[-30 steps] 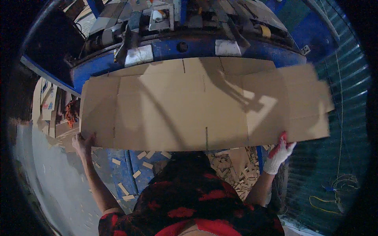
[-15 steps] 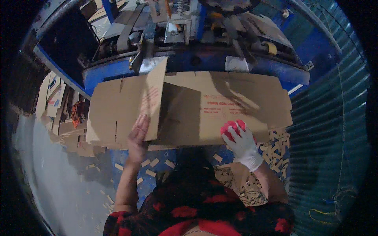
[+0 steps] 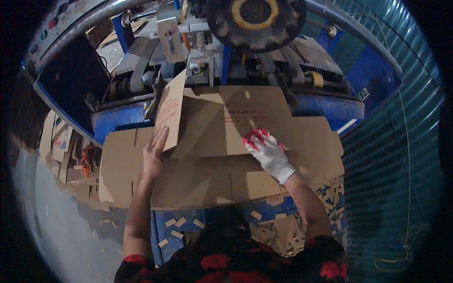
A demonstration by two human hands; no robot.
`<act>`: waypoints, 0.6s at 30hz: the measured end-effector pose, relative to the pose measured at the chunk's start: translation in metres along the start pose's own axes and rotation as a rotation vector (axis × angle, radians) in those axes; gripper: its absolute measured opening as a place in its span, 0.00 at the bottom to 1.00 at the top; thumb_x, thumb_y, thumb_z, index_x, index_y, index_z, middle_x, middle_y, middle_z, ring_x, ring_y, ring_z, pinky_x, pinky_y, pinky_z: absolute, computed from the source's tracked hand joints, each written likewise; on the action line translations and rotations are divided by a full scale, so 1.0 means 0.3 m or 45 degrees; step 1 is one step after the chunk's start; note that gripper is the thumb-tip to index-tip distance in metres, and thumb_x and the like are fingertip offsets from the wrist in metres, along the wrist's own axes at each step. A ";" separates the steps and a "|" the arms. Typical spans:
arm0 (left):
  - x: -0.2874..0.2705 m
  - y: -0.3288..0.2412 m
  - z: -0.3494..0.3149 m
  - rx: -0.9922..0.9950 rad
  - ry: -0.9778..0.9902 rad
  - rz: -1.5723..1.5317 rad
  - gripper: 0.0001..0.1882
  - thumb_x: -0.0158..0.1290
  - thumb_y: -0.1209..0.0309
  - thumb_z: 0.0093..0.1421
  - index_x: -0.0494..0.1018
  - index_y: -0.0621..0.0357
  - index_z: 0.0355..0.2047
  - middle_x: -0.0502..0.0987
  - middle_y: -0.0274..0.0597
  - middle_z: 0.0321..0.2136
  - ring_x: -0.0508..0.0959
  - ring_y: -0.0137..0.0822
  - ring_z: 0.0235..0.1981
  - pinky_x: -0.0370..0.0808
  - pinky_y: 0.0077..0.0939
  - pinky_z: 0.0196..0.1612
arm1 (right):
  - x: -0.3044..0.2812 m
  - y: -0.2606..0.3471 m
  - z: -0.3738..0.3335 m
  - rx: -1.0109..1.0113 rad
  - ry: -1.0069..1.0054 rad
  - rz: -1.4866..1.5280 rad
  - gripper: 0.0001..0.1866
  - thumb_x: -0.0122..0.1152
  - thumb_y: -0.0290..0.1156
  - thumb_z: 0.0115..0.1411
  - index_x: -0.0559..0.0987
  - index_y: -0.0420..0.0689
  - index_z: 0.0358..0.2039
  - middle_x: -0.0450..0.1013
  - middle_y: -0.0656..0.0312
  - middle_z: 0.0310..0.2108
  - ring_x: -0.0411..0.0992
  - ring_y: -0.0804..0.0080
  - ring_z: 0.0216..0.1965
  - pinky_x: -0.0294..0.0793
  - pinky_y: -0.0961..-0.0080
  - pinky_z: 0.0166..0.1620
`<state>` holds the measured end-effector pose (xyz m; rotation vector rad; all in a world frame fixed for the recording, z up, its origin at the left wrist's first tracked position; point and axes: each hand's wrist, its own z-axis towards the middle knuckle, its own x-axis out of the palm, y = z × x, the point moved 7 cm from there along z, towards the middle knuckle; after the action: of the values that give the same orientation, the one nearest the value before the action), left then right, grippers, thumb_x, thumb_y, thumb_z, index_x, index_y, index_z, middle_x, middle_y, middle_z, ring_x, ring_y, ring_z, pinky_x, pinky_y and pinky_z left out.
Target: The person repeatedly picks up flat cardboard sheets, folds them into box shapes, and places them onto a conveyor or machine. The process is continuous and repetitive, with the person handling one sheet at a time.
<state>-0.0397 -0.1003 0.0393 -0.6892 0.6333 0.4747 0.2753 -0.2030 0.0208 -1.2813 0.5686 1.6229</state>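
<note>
A flat brown cardboard box blank (image 3: 207, 127) with red print lies partly over the machine's front edge. Its left panel (image 3: 171, 111) stands folded up at a slant. My bare left hand (image 3: 153, 153) grips the low near corner of that raised panel, fingers along its left face. My right hand (image 3: 269, 155), in a white glove with red fingertips, is curled over the blank's near edge on the right. Another cardboard blank (image 3: 198, 181) lies flat beneath, extending past it on both sides and toward me.
Ahead stands a blue machine (image 3: 325, 115) with belts, rollers and a large dark wheel (image 3: 255, 16) with a yellow ring. Cardboard scraps (image 3: 177, 233) litter the area below. A corrugated wall (image 3: 391, 155) rises at right; stacked cardboard (image 3: 59, 141) stands at left.
Both hands have moved forward with the upper blank, the right one also leftward. More of the blank beneath now shows on the near side. My view has shifted, showing more of the wheel.
</note>
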 end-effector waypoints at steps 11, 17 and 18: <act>0.275 0.256 0.476 -0.291 0.113 0.437 0.25 0.49 0.81 0.51 0.62 0.66 0.52 0.69 0.59 0.49 0.72 0.55 0.47 0.70 0.44 0.51 | 0.164 -0.431 0.482 0.320 0.105 -0.305 0.28 0.53 0.23 0.51 0.69 0.50 0.56 0.67 0.56 0.55 0.63 0.54 0.57 0.58 0.57 0.60; 0.029 0.250 -0.004 -0.643 0.116 0.001 0.24 0.54 0.73 0.54 0.68 0.57 0.53 0.71 0.49 0.52 0.71 0.48 0.53 0.68 0.36 0.55 | -0.050 -0.390 0.072 0.586 -0.174 0.143 0.29 0.60 0.28 0.52 0.68 0.43 0.57 0.66 0.50 0.56 0.62 0.50 0.58 0.56 0.58 0.63; -0.078 0.259 -0.118 -0.626 -0.003 0.104 0.23 0.58 0.66 0.53 0.72 0.51 0.51 0.70 0.46 0.54 0.70 0.45 0.53 0.68 0.36 0.54 | -0.078 -0.360 -0.046 0.675 -0.193 0.198 0.31 0.61 0.31 0.51 0.67 0.43 0.57 0.64 0.50 0.57 0.60 0.49 0.59 0.55 0.57 0.63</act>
<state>-0.1155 -0.0770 0.0003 -1.1299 0.5468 0.7177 0.3768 -0.1765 0.0585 -0.7322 0.9457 1.5369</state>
